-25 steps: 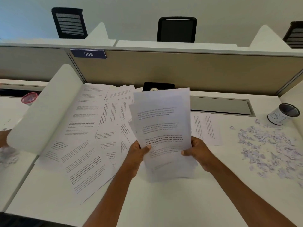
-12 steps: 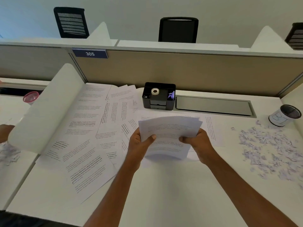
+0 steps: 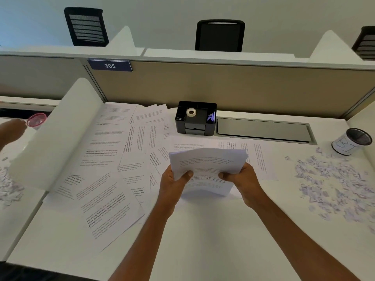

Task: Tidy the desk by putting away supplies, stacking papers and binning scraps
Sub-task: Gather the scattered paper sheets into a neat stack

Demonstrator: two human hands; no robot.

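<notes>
The left grip and right grip pinched opposite edges of the bowed sheaf of white printed papers, thumbs on top, likely to square it on the white counter

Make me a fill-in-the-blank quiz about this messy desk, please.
The sign on the partition reads ____.
The tape roll sits in an organizer coloured ____.
The paper scraps lie on the ____ side of the paper stack gripped by the left hand and right hand.
Missing words: 305; black; right.
</notes>
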